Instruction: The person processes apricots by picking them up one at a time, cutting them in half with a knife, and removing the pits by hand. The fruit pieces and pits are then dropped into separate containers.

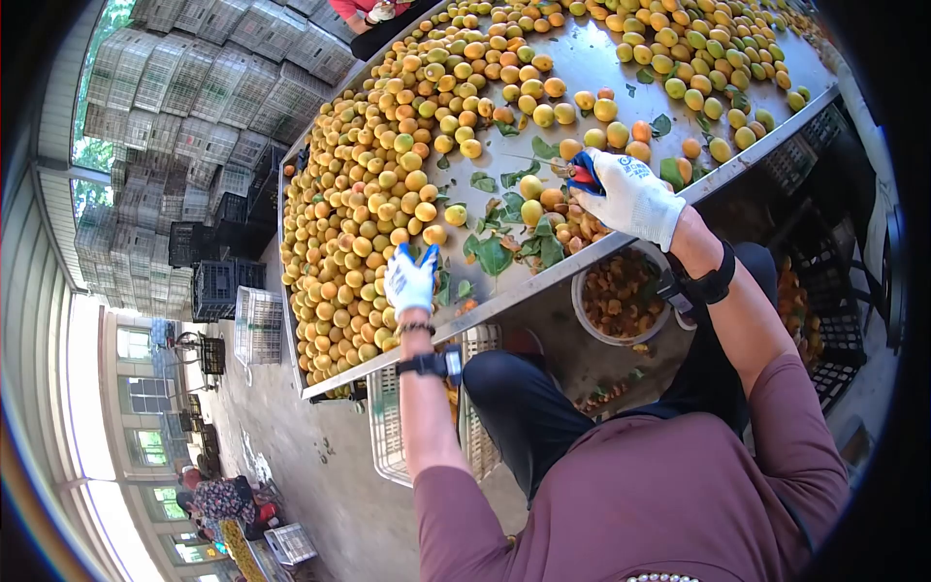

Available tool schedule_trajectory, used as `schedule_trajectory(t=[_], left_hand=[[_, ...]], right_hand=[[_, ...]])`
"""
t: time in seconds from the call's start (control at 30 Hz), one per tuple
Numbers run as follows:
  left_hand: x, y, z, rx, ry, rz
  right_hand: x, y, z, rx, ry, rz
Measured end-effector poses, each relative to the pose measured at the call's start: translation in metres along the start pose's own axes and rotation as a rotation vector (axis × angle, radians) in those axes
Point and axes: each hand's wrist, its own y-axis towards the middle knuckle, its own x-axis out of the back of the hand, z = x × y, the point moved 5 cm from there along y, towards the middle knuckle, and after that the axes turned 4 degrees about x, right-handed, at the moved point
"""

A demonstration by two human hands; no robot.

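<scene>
table (601,68) first: a long metal sheet, and i place everything else against it. crates (194,87) are stacked high, well beyond its left side. fruit (369,194), yellow to orange, is heaped over most of the table and thins toward the near edge, where bare metal shows. under that near edge stands a bucket (621,296) of darker pieces. the left hand (410,281), gloved, lies on the fruit at the table's near edge, its grip released and fingers stretched flat. the right hand (630,199), gloved too, is over the table's near edge among leaves (493,254). its grip is clenched on a small red tool (582,177); what kind, i cannot tell. another person's sleeve (354,8) shows at the table's far end. i judge the fruit light, soft and quick to bruise, and round enough to roll. it is best taken around its middle with the fingertips, not pinched.
</scene>
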Motion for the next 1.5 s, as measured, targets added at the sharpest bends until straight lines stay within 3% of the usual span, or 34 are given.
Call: schedule_trajectory(t=[0.13, 0.3, 0.37, 0.4, 0.43, 0.5, 0.63, 0.7, 1.1, 1.23, 1.3, 1.5], left_hand=[[-0.043, 0.04, -0.024, 0.099, 0.243, 0.121], [-0.058, 0.043, -0.021, 0.101, 0.136, 0.047], [-0.059, 0.046, -0.01, 0.047, -0.127, 0.042], [-0.046, 0.033, -0.019, 0.287, -0.872, 0.321], [-0.041, 0.029, -0.025, 0.274, -1.256, 0.356], [0.01, 0.003, -0.065, 0.047, -1.48, 0.402], [0.078, -0.03, -0.127, -0.185, -1.777, 0.492], [0.093, -0.042, -0.146, -0.172, -1.889, 0.569], [0.097, -0.058, -0.185, -0.257, -2.018, 0.626], [0.095, -0.061, -0.18, -0.268, -1.902, 0.562], [0.099, -0.059, -0.173, -0.302, -1.619, 0.494], [0.085, -0.061, -0.161, -0.245, -1.587, 0.59]], right_hand=[[-0.006, 0.005, 0.001, 0.083, -0.052, -0.053], [-0.012, 0.009, -0.008, 0.103, 0.017, -0.068], [-0.01, 0.007, -0.002, 0.139, 0.09, -0.104], [-0.011, 0.006, 0.0, 0.172, 0.122, -0.131], [-0.011, 0.004, 0.004, 0.171, 0.124, -0.137], [-0.012, 0.0, 0.016, 0.182, 0.253, -0.078], [-0.012, -0.007, 0.04, 0.208, 0.305, -0.031], [-0.011, -0.011, 0.046, 0.223, 0.451, -0.045], [-0.011, -0.017, 0.034, 0.294, 0.274, -0.058], [-0.02, -0.018, 0.035, 0.232, 0.116, 0.01], [-0.029, -0.017, 0.037, 0.156, 0.118, 0.15], [-0.053, -0.019, 0.035, 0.17, 0.133, 0.176]])
